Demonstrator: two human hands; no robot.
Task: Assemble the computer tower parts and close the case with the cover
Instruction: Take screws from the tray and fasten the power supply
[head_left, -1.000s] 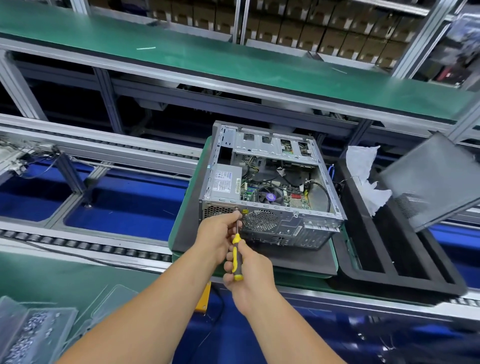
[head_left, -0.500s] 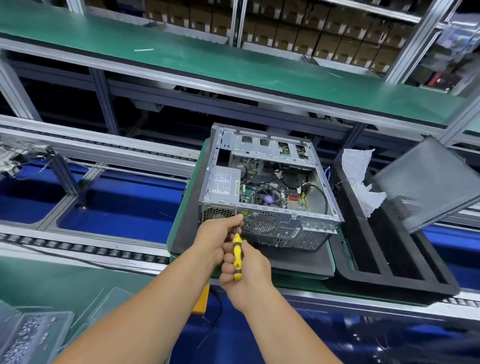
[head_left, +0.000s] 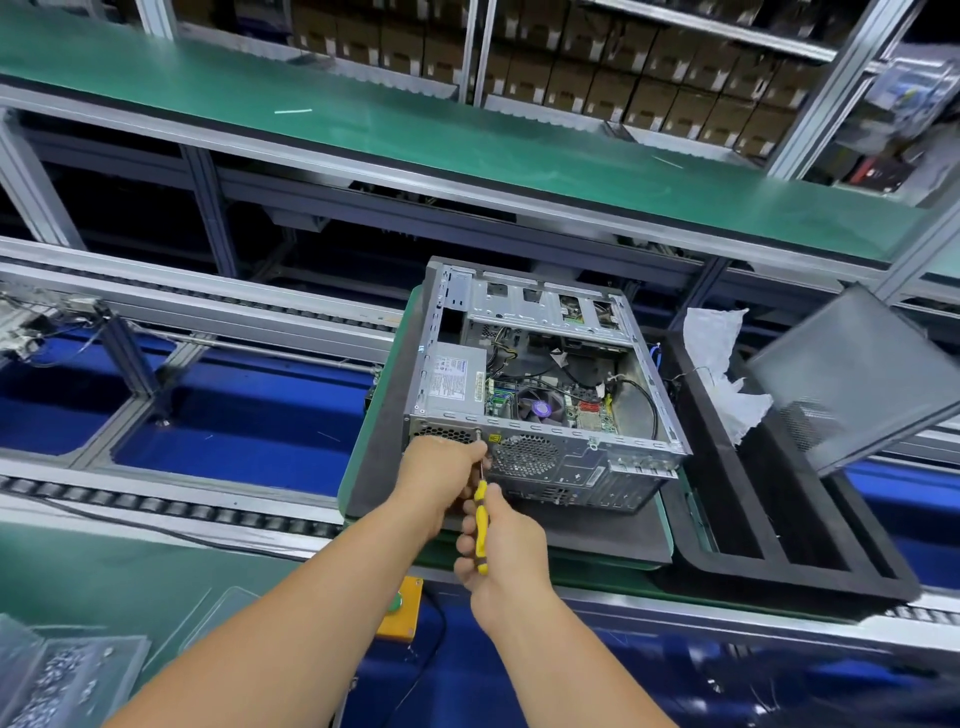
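Right hand (head_left: 501, 540): fingers curled round the yellow handle of the screwdriver (head_left: 481, 525), firm hold. The shaft runs up and away to the rear panel of the computer case (head_left: 545, 395).

Left hand (head_left: 441, 475): fingers bunched at the shaft near its tip, pinching or steadying it; whether a screw sits under them cannot be told.

Change over the last second: very little. Both hands have stayed at the same spot on the rear panel, beside the round fan grille (head_left: 524, 454), below the power supply (head_left: 452, 384). The handle's angle has barely shifted. Judgement: a rear screw, likely one fixing the power supply, is being driven, and that step is not finished.

Case: lying on its side on a dark mat (head_left: 597, 535), open face up, board and cables exposed.

Cover (head_left: 857, 374): well apart to the right, tilted over a black tray (head_left: 789, 561). Closing is not yet begun.

Also present: white wrapping (head_left: 717, 358) in the tray; yellow button box (head_left: 400, 608) at the bench edge.
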